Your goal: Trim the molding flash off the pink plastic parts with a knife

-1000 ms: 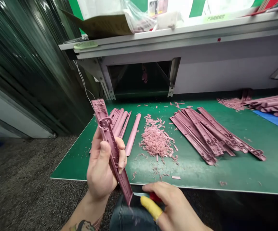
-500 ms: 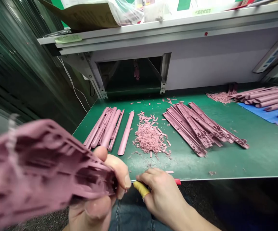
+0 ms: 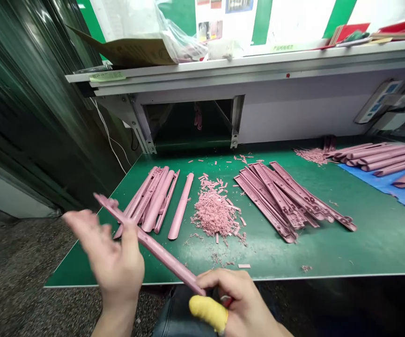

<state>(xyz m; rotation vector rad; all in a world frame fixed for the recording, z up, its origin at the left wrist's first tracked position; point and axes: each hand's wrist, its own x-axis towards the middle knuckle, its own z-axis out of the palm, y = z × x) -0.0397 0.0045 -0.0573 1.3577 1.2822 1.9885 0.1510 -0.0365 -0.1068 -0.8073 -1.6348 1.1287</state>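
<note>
- Under and all around the heap of pink shavings (image 3: 214, 213) spread the green tabletop (image 3: 325, 255), its front edge just before me.
- Beyond the heap and above it, the pale shelf (image 3: 195, 75) ran across.
- Right of the heap lay a fanned pile of pink parts (image 3: 272, 187), mostly hollow side up.
- Farther right and beyond the heap, more pink lengths (image 3: 388, 154) were stacked, some over a blue sheet (image 3: 367, 180).
- Left of the heap sat a bunch of pink pieces (image 3: 160, 201), and between the two lay a lone rounded piece (image 3: 181, 206).
- The long pink part (image 3: 167, 257) I held slanted in the air, left of the heap and nearer me.
- My right hand (image 3: 239, 297), nearer me than the heap, gripped that part's near end.
- My left hand (image 3: 114, 257), left of the heap, was spread wide, the part crossing at its thumb; whether they touched, I couldn't tell.
- A yellow cover (image 3: 207, 311) wrapped my right thumb.
- Something red (image 3: 227, 299) showed inside my right hand, mostly hidden.
- Just nearer me than the heap lay a small flat strip (image 3: 244, 266).
</note>
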